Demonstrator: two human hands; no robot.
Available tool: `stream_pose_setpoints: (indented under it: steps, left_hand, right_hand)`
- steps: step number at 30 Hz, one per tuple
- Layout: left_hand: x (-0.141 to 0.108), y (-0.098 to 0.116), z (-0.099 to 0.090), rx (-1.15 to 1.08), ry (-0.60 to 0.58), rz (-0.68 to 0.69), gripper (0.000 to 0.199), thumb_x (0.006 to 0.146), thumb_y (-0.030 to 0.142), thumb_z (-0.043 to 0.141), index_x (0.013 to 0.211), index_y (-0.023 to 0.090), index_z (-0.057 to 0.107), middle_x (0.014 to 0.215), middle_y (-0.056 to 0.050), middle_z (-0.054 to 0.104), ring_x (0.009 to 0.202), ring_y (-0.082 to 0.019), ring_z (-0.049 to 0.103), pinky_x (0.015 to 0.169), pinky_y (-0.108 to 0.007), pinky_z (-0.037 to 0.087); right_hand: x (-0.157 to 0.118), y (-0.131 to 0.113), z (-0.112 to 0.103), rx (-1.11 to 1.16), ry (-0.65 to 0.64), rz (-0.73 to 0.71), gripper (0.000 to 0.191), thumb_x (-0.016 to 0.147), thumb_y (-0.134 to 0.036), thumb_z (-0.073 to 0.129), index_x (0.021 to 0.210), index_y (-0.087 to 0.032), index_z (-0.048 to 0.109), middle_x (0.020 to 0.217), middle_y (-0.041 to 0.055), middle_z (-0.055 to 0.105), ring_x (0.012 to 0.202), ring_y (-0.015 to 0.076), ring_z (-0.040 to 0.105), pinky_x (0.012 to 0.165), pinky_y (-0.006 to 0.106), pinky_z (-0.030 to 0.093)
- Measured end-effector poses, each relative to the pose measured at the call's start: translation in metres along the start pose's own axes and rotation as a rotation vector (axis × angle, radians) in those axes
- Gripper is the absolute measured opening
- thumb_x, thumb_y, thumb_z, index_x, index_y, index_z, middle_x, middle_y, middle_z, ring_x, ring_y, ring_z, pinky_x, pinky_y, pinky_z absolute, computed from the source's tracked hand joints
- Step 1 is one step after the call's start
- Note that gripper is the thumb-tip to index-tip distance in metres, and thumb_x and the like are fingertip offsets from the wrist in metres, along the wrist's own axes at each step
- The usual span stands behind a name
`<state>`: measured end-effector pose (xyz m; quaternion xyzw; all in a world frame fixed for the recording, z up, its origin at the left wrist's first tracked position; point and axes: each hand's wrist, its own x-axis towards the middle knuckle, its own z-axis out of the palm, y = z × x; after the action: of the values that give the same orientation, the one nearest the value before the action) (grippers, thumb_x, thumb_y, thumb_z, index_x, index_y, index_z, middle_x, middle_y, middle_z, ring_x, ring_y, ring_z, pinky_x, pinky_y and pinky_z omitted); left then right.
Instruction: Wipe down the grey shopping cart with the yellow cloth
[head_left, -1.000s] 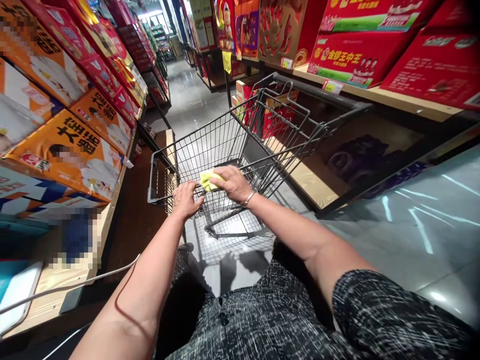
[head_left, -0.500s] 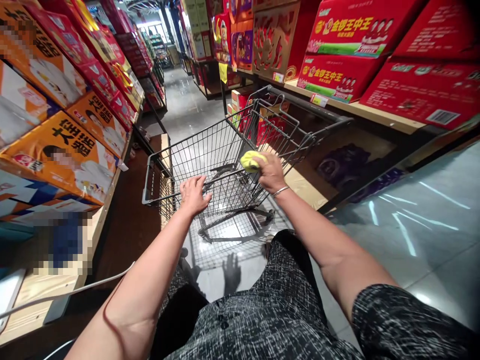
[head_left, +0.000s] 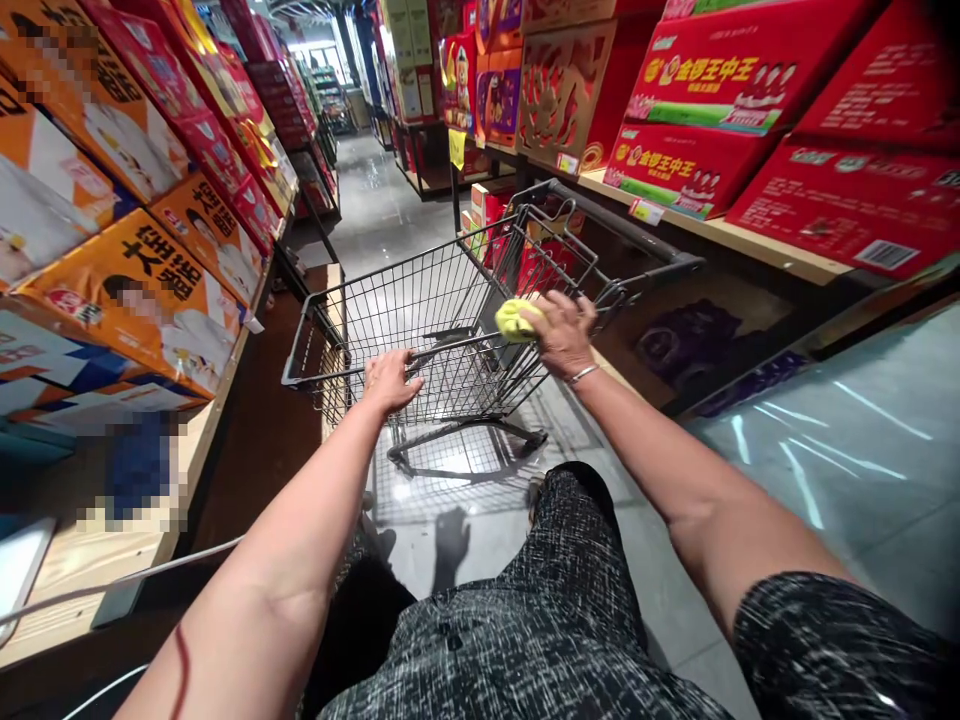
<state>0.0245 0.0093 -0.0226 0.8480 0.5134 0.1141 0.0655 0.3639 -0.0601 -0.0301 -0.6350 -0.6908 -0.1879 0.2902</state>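
A black wire shopping cart (head_left: 427, 300) stands sideways in front of me, its handle end to the right. My left hand (head_left: 388, 383) rests on the near top rim of the basket, fingers curled over the bar and thumb on my side. My right hand (head_left: 564, 335) is closed on a bunched yellow cloth (head_left: 519, 319) above the near rim, toward the handle end. Whether the cloth touches the rim I cannot tell. Through the mesh, the basket shows the floor beneath.
Orange packages (head_left: 135, 290) fill the left shelf, and red cartons (head_left: 720, 75) are stacked on the right shelf (head_left: 780, 245). A tiled aisle (head_left: 367, 190) runs ahead between displays. A white cable (head_left: 187, 555) crosses at lower left.
My right hand has moved a little to the right along the rim with the yellow cloth. My left hand has settled onto the rim. The view has shifted slightly.
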Motion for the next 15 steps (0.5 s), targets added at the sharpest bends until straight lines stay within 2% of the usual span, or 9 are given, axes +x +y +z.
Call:
stream_pose_setpoints:
  steps: [2,5,7,9,11,15]
  left_hand:
    - [0.005,-0.003,-0.002,-0.006,-0.011,-0.023,0.036,0.085,0.038,0.067,0.117,0.024,0.056,0.120,-0.008,0.064,0.117,-0.031,0.053,0.105,-0.046,0.032]
    - [0.009,-0.006,-0.006,-0.028,-0.038,-0.077,0.033,0.084,0.041,0.067,0.111,0.023,0.058,0.119,-0.008,0.063,0.119,-0.032,0.051,0.107,-0.048,0.030]
    - [0.011,-0.006,-0.007,-0.054,-0.052,-0.084,0.031,0.086,0.044,0.064,0.108,0.023,0.059,0.117,-0.008,0.063,0.120,-0.032,0.050,0.108,-0.048,0.029]
    - [0.010,-0.007,-0.007,-0.078,-0.063,-0.065,0.030,0.088,0.045,0.060,0.109,0.024,0.059,0.116,-0.007,0.063,0.120,-0.031,0.050,0.109,-0.048,0.028]
    - [0.008,-0.007,-0.006,-0.081,-0.074,-0.048,0.030,0.088,0.042,0.058,0.113,0.024,0.058,0.117,-0.007,0.061,0.121,-0.030,0.048,0.111,-0.048,0.026]
    - [0.002,-0.005,-0.003,-0.029,-0.103,-0.026,0.046,0.080,0.028,0.062,0.125,0.023,0.052,0.121,-0.008,0.058,0.124,-0.031,0.045,0.112,-0.048,0.025]
  right_hand:
    - [-0.010,0.023,-0.011,-0.065,0.043,0.088,0.045,0.089,-0.015,0.052,0.130,-0.030,0.063,0.141,0.0078,0.056,0.143,0.0311,0.032,0.115,0.066,0.014]
    - [-0.024,0.024,-0.005,-0.079,0.083,0.127,0.040,0.092,-0.021,0.049,0.129,-0.030,0.064,0.142,0.0080,0.054,0.144,0.0309,0.032,0.116,0.064,0.018]
    - [-0.033,0.008,0.014,-0.038,0.128,0.104,0.037,0.093,-0.022,0.047,0.124,-0.031,0.066,0.139,0.0075,0.055,0.143,0.0293,0.034,0.116,0.060,0.023]
    - [-0.039,-0.015,0.042,0.029,0.174,0.054,0.032,0.094,-0.022,0.048,0.116,-0.032,0.068,0.135,0.0066,0.056,0.142,0.0275,0.035,0.116,0.057,0.027]
    - [-0.045,-0.040,0.071,0.118,0.168,-0.015,0.028,0.094,-0.022,0.049,0.111,-0.033,0.069,0.131,0.0052,0.058,0.141,0.0259,0.035,0.116,0.055,0.028]
    - [-0.066,-0.086,0.125,0.284,-0.068,-0.229,0.030,0.098,-0.022,0.048,0.115,-0.036,0.068,0.133,0.0023,0.060,0.138,0.0245,0.037,0.113,0.052,0.030]
